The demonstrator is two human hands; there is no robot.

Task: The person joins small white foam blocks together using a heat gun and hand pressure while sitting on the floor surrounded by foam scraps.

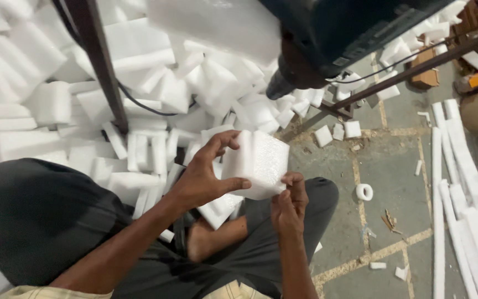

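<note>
Head view: white foam block [258, 160], bubbly-textured, gripped by left hand [203, 180]; right hand [290, 205] pinches corner.

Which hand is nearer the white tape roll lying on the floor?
Right. The right hand pinches the foam block's lower edge, on the side toward the tape roll. The left hand grips the block's far side, farther away.
</note>
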